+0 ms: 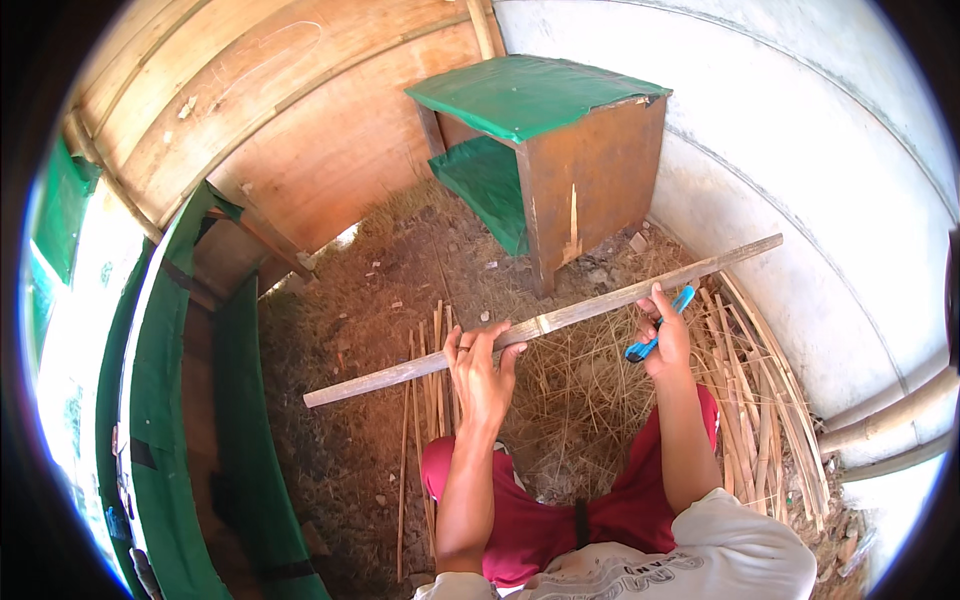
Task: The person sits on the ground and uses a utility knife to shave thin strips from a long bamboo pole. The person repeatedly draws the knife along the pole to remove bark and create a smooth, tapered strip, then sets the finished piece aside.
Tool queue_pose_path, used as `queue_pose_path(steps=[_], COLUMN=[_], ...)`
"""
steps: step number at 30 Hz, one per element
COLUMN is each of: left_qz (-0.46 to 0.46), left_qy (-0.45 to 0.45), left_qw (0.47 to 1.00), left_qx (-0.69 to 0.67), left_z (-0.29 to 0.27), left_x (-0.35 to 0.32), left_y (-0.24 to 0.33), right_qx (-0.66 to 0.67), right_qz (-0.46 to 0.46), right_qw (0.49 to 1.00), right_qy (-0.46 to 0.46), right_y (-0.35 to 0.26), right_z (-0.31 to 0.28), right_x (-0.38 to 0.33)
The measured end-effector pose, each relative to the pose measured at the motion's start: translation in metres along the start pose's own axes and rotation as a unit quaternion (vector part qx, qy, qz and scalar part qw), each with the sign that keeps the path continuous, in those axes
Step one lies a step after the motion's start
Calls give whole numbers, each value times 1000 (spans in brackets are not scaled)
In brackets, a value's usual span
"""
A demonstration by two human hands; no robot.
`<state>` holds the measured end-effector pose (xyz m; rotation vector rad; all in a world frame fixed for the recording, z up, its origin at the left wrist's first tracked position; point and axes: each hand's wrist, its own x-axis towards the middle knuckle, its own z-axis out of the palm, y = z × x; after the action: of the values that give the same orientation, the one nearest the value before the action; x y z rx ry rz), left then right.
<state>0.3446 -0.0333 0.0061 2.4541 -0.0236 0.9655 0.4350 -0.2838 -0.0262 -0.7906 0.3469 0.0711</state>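
A long, flat bamboo strip [590,307] is held up across my lap, its right end higher and farther away than its left. My left hand [482,375] grips it near the middle, thumb below and fingers over the top, beside a pale node. In my right hand [668,335] is a blue utility knife [660,325], tilted between the fingers. The same hand's fingertips rest at the strip's lower edge. Whether the knife's blade is out I cannot tell.
Cut bamboo strips lie in a bundle [755,410] at my right, with a few thin ones [418,420] by my left knee. Straw-like shavings [570,400] cover the ground before me. A wooden cabinet [600,180] with green covering stands ahead; a green-covered shelf [165,430] is at left.
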Motion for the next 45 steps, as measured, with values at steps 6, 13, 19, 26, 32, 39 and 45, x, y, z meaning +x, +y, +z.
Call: queue_pose_path(steps=[6,13,19,26,32,39,45], left_qz=[11,20,33,53,53,15,-17], left_qy=[0,3,-20,-48,-53,-72,-46], left_qw=[1000,1000,999,996,995,996,999], left_qx=[-13,-23,-34,-58,-61,-44,3], left_z=[5,12,22,31,33,23,1], left_x=[-7,-13,-19,-19,-16,-13,-11], left_y=[6,5,-3,5,10,1,-8], right_qx=[11,1,-17,-15,18,50,62], right_qz=[-3,-22,-31,-72,-92,-86,-115], right_qw=[1000,1000,999,997,995,993,987], right_qy=[12,10,-7,0,29,56,97], right_y=[-4,-7,-9,-19,-33,-29,-38], right_z=[-6,-12,-23,-29,-27,-19,-30], right_x=[-4,-9,-10,-13,-16,-16,-5])
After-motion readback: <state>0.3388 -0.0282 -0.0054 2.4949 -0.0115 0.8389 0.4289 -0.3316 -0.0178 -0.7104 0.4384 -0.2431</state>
